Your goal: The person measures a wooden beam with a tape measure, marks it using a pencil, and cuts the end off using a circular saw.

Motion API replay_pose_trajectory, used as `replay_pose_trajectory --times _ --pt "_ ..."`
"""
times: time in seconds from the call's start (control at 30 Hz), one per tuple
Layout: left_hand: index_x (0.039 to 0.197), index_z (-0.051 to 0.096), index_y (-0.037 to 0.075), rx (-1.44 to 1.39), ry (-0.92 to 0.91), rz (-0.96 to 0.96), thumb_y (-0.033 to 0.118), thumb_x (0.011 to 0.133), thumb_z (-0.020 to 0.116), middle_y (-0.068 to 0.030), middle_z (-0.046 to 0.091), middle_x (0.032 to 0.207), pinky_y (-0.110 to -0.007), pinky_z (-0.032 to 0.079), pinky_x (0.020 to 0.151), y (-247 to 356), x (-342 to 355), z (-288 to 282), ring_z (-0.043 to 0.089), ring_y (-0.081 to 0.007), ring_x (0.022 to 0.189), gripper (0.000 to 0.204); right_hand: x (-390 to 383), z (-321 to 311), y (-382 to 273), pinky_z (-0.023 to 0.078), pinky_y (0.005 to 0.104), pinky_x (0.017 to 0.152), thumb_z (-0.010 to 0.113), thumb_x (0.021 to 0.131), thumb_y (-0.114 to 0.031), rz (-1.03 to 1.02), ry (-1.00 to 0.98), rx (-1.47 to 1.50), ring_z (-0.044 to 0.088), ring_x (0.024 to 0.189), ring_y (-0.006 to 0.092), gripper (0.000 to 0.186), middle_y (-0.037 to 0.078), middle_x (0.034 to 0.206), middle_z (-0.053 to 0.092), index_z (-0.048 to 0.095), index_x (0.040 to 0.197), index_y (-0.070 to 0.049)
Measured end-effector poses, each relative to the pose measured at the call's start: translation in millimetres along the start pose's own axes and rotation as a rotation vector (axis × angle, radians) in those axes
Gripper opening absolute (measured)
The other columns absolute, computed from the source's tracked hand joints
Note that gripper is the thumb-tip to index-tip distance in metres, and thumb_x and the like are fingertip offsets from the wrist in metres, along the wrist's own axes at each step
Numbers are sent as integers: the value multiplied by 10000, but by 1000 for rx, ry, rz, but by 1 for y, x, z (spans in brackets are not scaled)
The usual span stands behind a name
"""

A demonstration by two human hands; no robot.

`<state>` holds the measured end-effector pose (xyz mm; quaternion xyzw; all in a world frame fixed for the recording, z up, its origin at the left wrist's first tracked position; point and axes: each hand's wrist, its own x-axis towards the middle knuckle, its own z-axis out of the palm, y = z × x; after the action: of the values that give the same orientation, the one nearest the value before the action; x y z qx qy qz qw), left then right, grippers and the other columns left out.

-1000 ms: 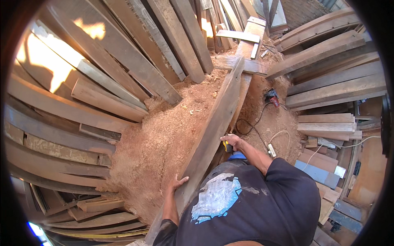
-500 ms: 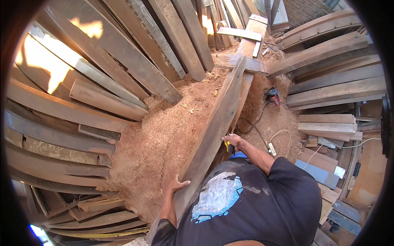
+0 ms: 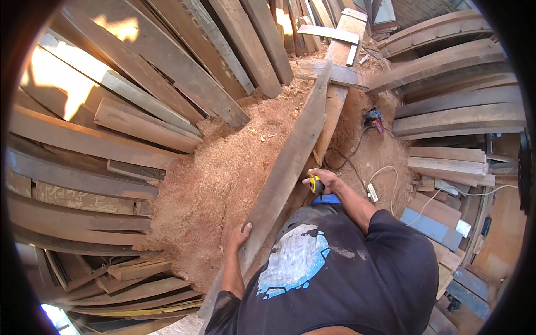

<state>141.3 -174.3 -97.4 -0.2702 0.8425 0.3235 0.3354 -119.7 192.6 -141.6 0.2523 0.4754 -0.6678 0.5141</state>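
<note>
A long, weathered wooden plank (image 3: 287,167) slants from beside my body toward the far boards. My left hand (image 3: 239,237) grips its left edge near my body, thumb over the face. In my right hand (image 3: 329,180) is a yellow and black tape measure (image 3: 316,185), held just right of the plank; no drawn-out blade can be made out. The plank's far part overlaps a brown board (image 3: 334,111) and a crosswise board (image 3: 349,76). Part of a blue object (image 3: 326,199) shows below my right hand.
Wood shavings (image 3: 212,195) cover the floor. Timber (image 3: 178,78) leans at the left, and more beams (image 3: 458,117) are stacked at the right. A red and black power tool (image 3: 374,120) lies on the floor, near a white power strip (image 3: 372,192) and cables.
The plank has tilted, hiding its lighter left edge and uncovering more of the board beneath. My left hand has moved up along its edge. My right hand has shifted slightly right with the tape measure.
</note>
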Motion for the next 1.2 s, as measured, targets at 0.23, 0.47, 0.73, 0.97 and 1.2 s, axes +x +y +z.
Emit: replay_pose_trajectory --times 0.23,0.47,0.73,0.97,1.2 --pt "1242 683 77 111 -47 -12 669 880 542 -260 677 1197 -460 487 988 -7 7 -5 628 -406 1180 708 -47 -10 -10 552 432 638 625 940 -490 24 -253 284 681 750 203 442 126 1046 728 588 1203 -137" --pt "1234 657 -5 -111 282 173 453 844 733 -216 717 1120 -411 534 912 26 39 1 691 -346 1037 607 -43 44 -26 566 389 847 597 981 -421 -349 -205 -584 666 1032 277 605 166 1148 684 457 1400 -7" --pt "1178 639 25 -924 -245 213 178 971 660 -56 692 1018 -317 572 765 169 33 2 674 -163 901 258 -89 130 -32 459 484 1029 660 885 -455 -509 -267 -1379 576 1220 454 925 339 1314 569 221 1517 59" --pt "977 636 77 -1123 -289 289 154 957 674 -9 645 833 -250 503 618 173 56 9 594 -107 684 88 -99 93 -41 464 446 1002 655 907 -453 -539 -382 -1288 587 1191 391 782 267 1292 585 371 1467 12" --pt "976 632 105 -1354 -1 258 157 922 709 -25 644 777 -294 498 588 174 119 -45 594 -136 628 107 -116 -1 -100 497 412 953 757 845 -399 -509 -101 -1364 634 1120 338 612 191 1174 663 575 1314 -51"
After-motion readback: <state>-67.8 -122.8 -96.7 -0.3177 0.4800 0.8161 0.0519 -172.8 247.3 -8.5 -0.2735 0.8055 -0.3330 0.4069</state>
